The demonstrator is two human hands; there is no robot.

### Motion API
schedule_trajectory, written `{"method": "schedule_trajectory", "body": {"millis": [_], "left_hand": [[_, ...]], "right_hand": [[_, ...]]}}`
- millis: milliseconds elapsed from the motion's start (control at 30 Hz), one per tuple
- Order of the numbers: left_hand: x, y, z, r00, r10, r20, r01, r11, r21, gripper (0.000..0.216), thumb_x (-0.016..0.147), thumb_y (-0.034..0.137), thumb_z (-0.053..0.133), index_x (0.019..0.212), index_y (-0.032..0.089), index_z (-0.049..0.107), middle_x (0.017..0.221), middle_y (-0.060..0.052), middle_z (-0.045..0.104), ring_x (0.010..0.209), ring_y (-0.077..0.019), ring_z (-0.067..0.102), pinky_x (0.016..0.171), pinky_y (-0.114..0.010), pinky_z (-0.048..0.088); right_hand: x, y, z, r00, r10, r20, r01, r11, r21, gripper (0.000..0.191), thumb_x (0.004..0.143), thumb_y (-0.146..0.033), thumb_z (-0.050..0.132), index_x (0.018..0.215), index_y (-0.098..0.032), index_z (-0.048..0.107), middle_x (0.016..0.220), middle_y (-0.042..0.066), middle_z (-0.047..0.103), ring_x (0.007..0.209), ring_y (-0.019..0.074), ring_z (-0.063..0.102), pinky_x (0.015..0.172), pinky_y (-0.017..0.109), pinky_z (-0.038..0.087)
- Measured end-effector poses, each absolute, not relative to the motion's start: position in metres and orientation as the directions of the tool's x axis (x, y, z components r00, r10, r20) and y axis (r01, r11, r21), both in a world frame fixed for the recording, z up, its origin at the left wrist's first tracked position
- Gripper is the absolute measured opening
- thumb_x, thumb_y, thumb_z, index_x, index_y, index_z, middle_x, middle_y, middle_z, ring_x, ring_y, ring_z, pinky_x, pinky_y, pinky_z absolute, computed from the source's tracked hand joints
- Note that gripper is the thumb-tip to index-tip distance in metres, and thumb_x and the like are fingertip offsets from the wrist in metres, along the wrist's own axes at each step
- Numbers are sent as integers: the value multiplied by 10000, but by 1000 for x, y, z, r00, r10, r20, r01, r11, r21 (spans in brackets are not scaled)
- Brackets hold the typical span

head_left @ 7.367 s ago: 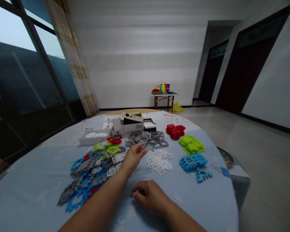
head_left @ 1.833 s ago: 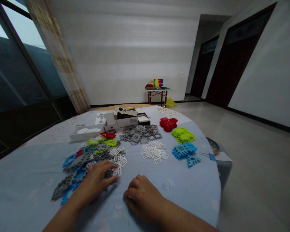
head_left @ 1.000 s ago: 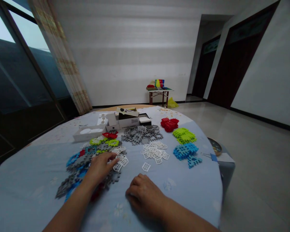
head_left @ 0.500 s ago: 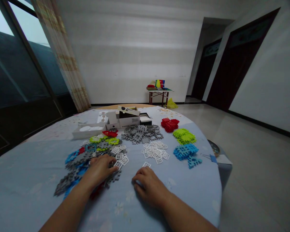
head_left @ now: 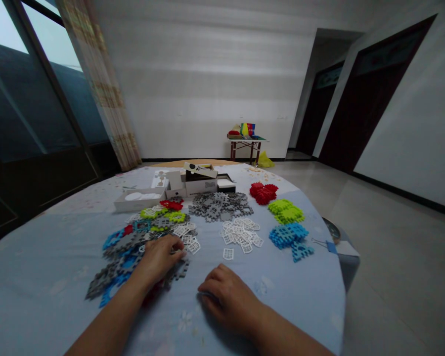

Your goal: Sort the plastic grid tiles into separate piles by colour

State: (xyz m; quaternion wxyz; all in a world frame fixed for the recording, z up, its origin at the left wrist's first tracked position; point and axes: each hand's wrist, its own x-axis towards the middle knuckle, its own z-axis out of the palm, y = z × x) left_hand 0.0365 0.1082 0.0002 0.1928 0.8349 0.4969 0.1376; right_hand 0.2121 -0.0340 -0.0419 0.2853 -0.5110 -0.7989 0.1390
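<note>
My left hand [head_left: 162, 259] reaches over a mixed pile of interlocking plastic building pieces. Its fingers are curled together at the pile's right edge, beside white grid-like pieces [head_left: 192, 243]; what they pinch, if anything, is hidden. Under and around this hand lie grey toothed pieces [head_left: 124, 243], blue ones [head_left: 113, 288] and green ones [head_left: 176, 216]. My right hand [head_left: 228, 299] rests low over the cloth, fingers bent, with a gap between thumb and fingers and nothing seen in it. A single white piece [head_left: 228, 254] lies flat just beyond it, in front of a white heap [head_left: 242, 233].
Sorted heaps of grey [head_left: 220, 205], red [head_left: 263, 193], green [head_left: 286, 211] and blue pieces [head_left: 288, 235] line the far and right side. Behind them stand a white tray [head_left: 139, 202] and open boxes [head_left: 201, 185]. A flowered cloth [head_left: 282, 301] covers the round table.
My right hand has drawn back slightly toward me, uncovering the single white piece. My left hand has shifted slightly right, its fingers more curled. The view has turned a little left.
</note>
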Motion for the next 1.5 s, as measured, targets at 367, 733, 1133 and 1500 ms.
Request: {"method": "schedule_trajectory", "body": {"millis": [367,733,1133,1500], "left_hand": [[83,106,0,504,863,34,477,-311,822,411,672,513,537,797,125,589,740,-66,623,675,-168,544,625,-281,417],[86,116,3,472,863,178,613,-467,638,377,729,423,506,971,154,614,973,-90,608,886,-212,538,853,-361,398],[65,101,-14,454,885,100,853,-465,237,305,679,344,557,947,216,627,1005,-90,560,1022,-263,457,885,-424,308],[62,104,-23,436,886,158,868,-461,186,256,718,334,535,928,210,608,984,-73,548,1008,-245,461,859,-400,301]], "right_hand": [[211,-31,-41,-340,889,308,761,452,-466,184,837,-188,478,954,-198,620,903,53,597,887,166,491,792,273,380],[213,-30,-44,-336,887,318,769,453,-451,152,817,-158,486,893,-189,614,892,48,586,876,160,484,768,260,373],[211,-30,-44,-314,893,322,764,439,-473,164,808,-157,488,890,-194,625,896,46,588,873,154,487,776,247,381],[210,-32,-46,-314,886,340,758,450,-473,168,815,-165,488,901,-198,628,890,44,586,868,158,488,788,261,383]]}}
